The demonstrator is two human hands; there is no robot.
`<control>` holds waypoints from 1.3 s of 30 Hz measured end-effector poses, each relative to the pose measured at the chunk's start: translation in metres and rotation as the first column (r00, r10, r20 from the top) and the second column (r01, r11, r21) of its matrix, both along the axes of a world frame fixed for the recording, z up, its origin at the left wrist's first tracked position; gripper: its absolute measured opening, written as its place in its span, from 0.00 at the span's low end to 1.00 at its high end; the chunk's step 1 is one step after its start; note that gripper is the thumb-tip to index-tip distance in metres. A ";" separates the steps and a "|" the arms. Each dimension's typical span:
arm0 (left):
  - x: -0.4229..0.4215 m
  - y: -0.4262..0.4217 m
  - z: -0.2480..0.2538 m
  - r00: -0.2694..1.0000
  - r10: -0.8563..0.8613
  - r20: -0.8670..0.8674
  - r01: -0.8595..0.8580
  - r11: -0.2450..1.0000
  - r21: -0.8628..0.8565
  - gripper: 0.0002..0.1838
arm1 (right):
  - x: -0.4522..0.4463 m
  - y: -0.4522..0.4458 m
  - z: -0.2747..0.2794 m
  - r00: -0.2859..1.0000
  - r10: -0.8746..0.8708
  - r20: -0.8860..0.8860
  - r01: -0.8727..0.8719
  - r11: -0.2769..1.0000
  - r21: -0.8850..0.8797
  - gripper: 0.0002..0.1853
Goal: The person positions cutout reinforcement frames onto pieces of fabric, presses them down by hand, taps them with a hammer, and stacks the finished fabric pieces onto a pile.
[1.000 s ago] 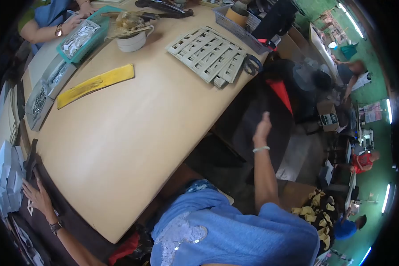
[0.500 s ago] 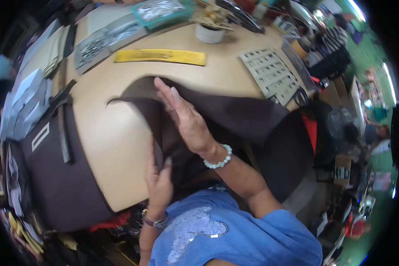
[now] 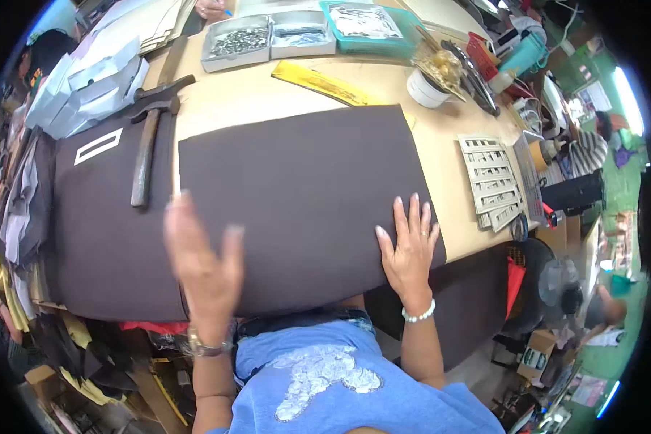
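A dark brown sheet of material (image 3: 304, 181) lies flat before me across the table. My right hand (image 3: 409, 253) rests on it near its right edge, fingers spread. Above the sheet's left side, my left hand (image 3: 206, 264) is blurred by motion, its thumb apart from the fingers and nothing in it. Another dark piece (image 3: 108, 239) is spread to the left, and a hammer (image 3: 146, 152) lies on it by my left hand. A white rectangular frame-shaped piece (image 3: 98, 147) is also on that left piece.
At the back stand a tray of metal bits (image 3: 240, 41), a second grey tray (image 3: 300, 36) and a teal box (image 3: 372, 29). A yellow ruler (image 3: 325, 83) touches the sheet's far edge. Slotted card templates (image 3: 490, 177) are at right. Another person's hand (image 3: 211, 9) shows at the top.
The dark sheet was bunched and lifted between my hands; now it lies flat. My hands have moved apart, right hand to the right edge, left hand to the left.
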State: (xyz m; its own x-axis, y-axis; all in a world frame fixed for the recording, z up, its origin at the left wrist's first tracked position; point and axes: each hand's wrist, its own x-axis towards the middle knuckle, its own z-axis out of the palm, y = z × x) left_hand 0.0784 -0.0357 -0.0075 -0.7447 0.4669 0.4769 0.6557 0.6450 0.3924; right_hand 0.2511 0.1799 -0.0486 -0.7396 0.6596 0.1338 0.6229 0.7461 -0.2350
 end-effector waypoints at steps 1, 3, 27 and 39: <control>0.015 0.013 0.003 0.983 -0.134 0.128 0.130 0.991 0.044 0.42 | 0.006 -0.005 0.000 1.000 -0.009 0.010 0.009 1.000 -0.003 0.31; 0.032 0.036 -0.008 0.889 -0.416 0.190 0.425 0.905 -0.006 0.44 | 0.017 -0.015 0.002 0.998 -0.049 -0.029 0.049 0.999 -0.017 0.29; 0.088 0.040 -0.047 0.844 -0.465 0.268 0.529 0.806 -0.265 0.42 | -0.201 0.101 0.066 0.705 0.339 -0.623 -0.453 0.891 -0.027 0.08; 0.032 0.040 -0.008 0.909 -0.380 0.170 0.396 0.916 -0.072 0.36 | -0.084 0.047 0.037 0.918 0.167 -0.359 -0.194 0.980 -0.040 0.12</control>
State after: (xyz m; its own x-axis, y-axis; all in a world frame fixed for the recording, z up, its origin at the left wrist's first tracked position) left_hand 0.1108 0.0044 -0.0159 -0.5536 0.7735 0.3084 0.8010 0.3934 0.4513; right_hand 0.1670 0.2271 -0.0116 -0.7610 0.5370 0.3641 0.3457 0.8105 -0.4728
